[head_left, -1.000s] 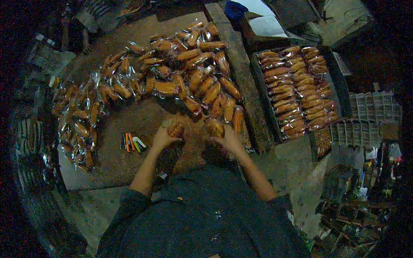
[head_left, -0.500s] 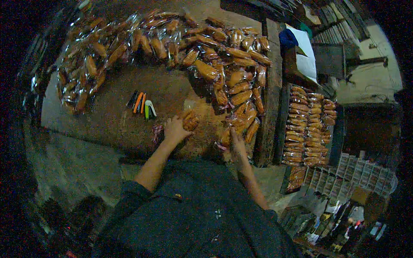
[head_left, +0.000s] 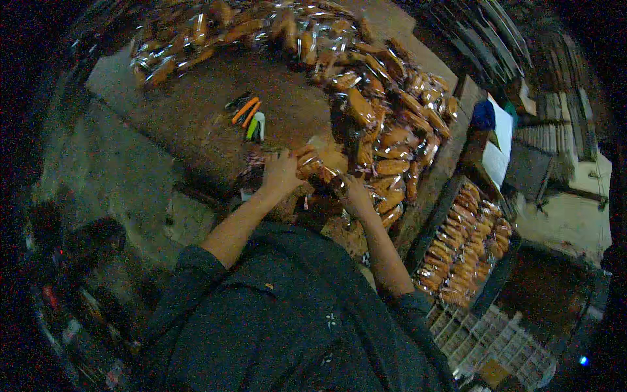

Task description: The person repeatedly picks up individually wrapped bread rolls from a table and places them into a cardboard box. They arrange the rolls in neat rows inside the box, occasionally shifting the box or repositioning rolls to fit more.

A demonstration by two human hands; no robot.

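Note:
Over the near part of the wooden table (head_left: 196,124), a brown baked piece in a clear plastic bag (head_left: 316,164) lies between my hands. My left hand (head_left: 281,173) is closed on its left end. At its right end my right hand (head_left: 356,195) has its fingers bent round the dark, gathered-looking end of the bag; blur hides the exact grip. Beside my left hand sits a small pinkish bundle (head_left: 252,168), perhaps ties. Beyond it lie several slim tools, including an orange one (head_left: 245,110) and a green-and-white one (head_left: 256,127).
Bagged baked pieces (head_left: 392,137) are heaped in an arc along the table's far and right sides. A raised wooden edge (head_left: 447,166) bounds the right side. Past it stands a dark crate (head_left: 494,282) with rows of bagged pieces, near an open carton (head_left: 499,140) and wire racks (head_left: 490,336).
My right hand has come left from the heap to the baked piece at my left hand. The piece now shows in glossy plastic. The whole view has turned and shifted.

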